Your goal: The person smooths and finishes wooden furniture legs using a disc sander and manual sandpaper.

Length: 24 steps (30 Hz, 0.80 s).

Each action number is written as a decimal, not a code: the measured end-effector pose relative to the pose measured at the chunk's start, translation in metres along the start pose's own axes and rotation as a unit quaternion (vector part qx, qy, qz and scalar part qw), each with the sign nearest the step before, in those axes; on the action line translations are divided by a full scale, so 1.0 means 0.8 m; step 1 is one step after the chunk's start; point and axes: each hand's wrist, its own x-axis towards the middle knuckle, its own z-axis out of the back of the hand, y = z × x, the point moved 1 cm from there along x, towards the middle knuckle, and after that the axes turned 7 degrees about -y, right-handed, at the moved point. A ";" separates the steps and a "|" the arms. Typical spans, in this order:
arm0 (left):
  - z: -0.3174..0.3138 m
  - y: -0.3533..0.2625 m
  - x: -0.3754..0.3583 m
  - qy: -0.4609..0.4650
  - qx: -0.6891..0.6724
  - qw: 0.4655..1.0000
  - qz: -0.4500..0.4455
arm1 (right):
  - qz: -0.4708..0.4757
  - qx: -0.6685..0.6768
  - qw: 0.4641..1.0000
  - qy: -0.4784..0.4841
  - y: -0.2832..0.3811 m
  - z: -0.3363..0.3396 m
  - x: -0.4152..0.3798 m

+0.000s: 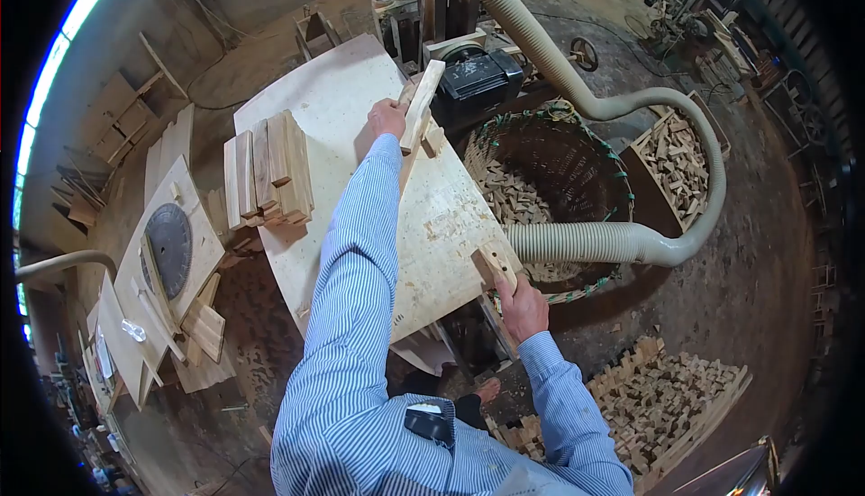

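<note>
My left hand [387,118] reaches across the pale work table [441,262]. Its fingers are closed against a small wooden piece [407,94], partly hidden, beside an upright wooden board [422,109]. Near the table's front right edge, my right hand [524,310] grips a short wooden block [499,264] with dark holes in it; the thumb lies along its near end. A stack of wooden boards [270,170] sits on the table to the left of my left arm.
A black motor [478,77] stands behind the table. A ribbed hose [577,242] crosses a woven basket [577,140] holding wood offcuts. More offcuts fill a box [674,158] and a floor pile [671,406]. At left is a table with a circular saw blade [169,248].
</note>
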 end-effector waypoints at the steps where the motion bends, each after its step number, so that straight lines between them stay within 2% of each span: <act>1: 0.000 0.002 -0.001 0.000 0.000 1.000 0.000 | -0.001 -0.004 1.000 0.002 -0.002 -0.001 0.000; 3: 0.000 0.002 -0.003 -0.012 0.016 0.999 -0.028 | 0.000 -0.007 1.000 0.002 -0.005 -0.003 0.000; 7: -0.002 -0.001 -0.012 -0.014 0.018 0.999 -0.023 | 0.014 -0.002 1.000 -0.010 -0.018 -0.002 -0.008; 12: 0.004 -0.011 -0.013 0.017 0.005 0.999 0.048 | -0.002 -0.015 1.000 0.012 -0.016 0.000 -0.010; 15: 0.004 -0.012 -0.011 0.008 -0.004 0.998 0.055 | 0.008 -0.003 1.000 0.004 -0.012 0.001 -0.003; 24: 0.000 -0.006 0.017 -0.004 0.015 1.000 0.021 | 0.008 0.007 1.000 0.000 0.004 -0.007 0.013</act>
